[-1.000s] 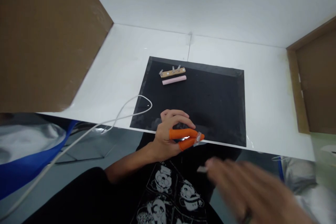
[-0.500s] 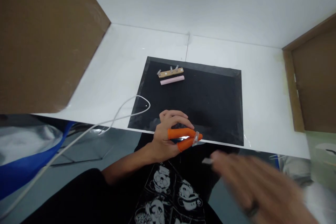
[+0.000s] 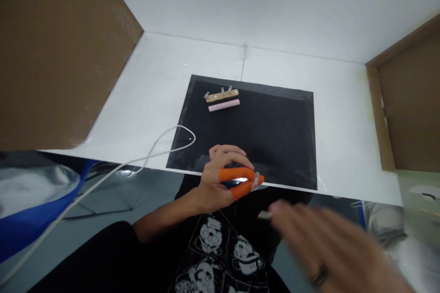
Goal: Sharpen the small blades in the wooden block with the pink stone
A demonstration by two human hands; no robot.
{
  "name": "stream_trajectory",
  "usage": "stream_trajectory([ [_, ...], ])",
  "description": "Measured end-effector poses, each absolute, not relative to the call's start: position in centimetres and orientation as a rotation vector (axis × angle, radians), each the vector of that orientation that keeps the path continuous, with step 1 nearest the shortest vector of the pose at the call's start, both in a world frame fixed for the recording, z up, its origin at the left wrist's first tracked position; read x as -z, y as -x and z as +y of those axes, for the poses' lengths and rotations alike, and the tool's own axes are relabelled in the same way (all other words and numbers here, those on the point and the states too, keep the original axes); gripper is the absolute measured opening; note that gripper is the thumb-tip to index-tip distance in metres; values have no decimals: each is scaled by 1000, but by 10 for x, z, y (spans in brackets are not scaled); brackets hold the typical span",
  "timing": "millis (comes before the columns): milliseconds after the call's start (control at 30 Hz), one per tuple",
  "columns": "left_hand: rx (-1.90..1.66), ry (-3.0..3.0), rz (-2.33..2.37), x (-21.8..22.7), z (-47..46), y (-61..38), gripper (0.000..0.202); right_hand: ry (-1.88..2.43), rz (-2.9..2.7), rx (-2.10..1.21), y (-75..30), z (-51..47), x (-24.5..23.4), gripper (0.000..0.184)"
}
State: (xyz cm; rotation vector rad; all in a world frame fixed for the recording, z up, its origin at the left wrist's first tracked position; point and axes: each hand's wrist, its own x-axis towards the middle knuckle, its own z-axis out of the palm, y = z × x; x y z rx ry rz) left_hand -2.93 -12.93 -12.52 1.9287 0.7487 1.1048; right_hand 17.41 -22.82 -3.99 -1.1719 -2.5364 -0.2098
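Observation:
My left hand rests at the near edge of a black mat. Its thumb and forefinger wear orange finger cots and pinch a small metal clip. My right hand is low at the right, blurred by motion, with a small grey metal piece at its fingertips. It wears a ring. At the mat's far left lie a wooden strip with three metal clips and a pink bar just in front of it.
The mat lies on a white table walled by brown cardboard panels at left and right. A white cable loops over the table's near left edge. A blue strap and silvery bags sit below the table.
My right hand has shifted slightly, up and right and then back left, with the grey piece still at its fingertips. My left hand holds its pinch in place.

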Motion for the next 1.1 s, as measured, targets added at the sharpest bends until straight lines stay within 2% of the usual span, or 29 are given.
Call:
stream_trajectory([
  [100,-1094,-1945,749,126,-129,30,12,1256,-2449,266,-175,-225,43,27],
  [200,-1104,-1944,756,127,-129,30,12,1077,-2550,141,-172,-221,44,39],
  [333,-1096,-1928,785,129,-129,31,12,1202,-2480,245,-171,-220,45,29],
  [433,-1097,-1916,807,130,-129,31,12,1089,-2548,120,-173,-222,45,43],
  [567,-1098,-1899,828,129,-129,32,12,1262,-2501,190,-173,-220,45,30],
  [700,-1088,-1908,822,128,-128,33,10,1100,-2556,121,-170,-217,46,41],
  [800,-1078,-1929,823,128,-127,34,9,1290,-2451,204,-170,-216,46,29],
  [933,-1098,-1946,829,128,-127,34,11,1097,-2556,78,-171,-215,42,40],
  [1033,-1100,-1927,820,125,-128,33,10,1247,-2506,166,-170,-214,38,28],
  [1100,-1100,-1942,811,122,-128,33,9,1221,-2517,197,-167,-215,38,29],
])
